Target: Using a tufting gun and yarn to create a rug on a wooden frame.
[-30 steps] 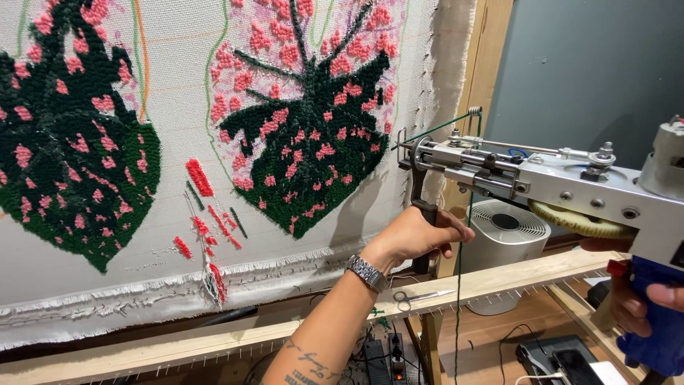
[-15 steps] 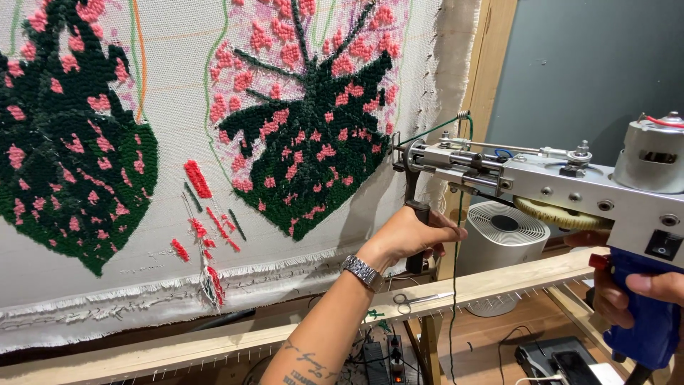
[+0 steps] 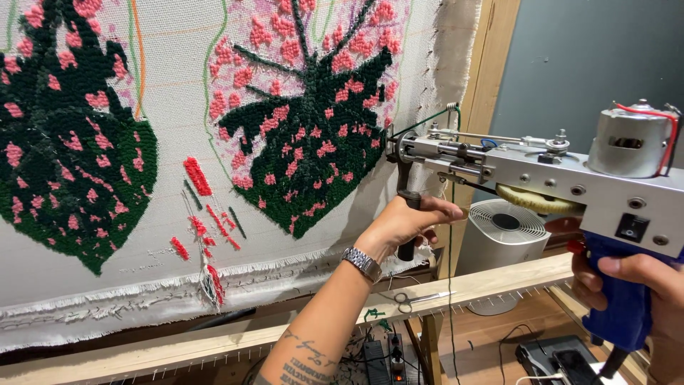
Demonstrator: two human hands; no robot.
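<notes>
Both hands clamp the tufting gun [image 3: 541,178], left hand [image 3: 406,224] on its front grip, right hand [image 3: 641,285] on the blue handle, needle meeting the leaf's [image 3: 313,135] right edge near the cloth's [image 3: 178,71] frayed border.

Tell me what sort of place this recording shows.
Likely a rug-tufting workshop: a tufted leaf-pattern cloth is stretched on a wooden frame, both hands grip a tufting gun, and scissors lie on the frame rail.
</notes>
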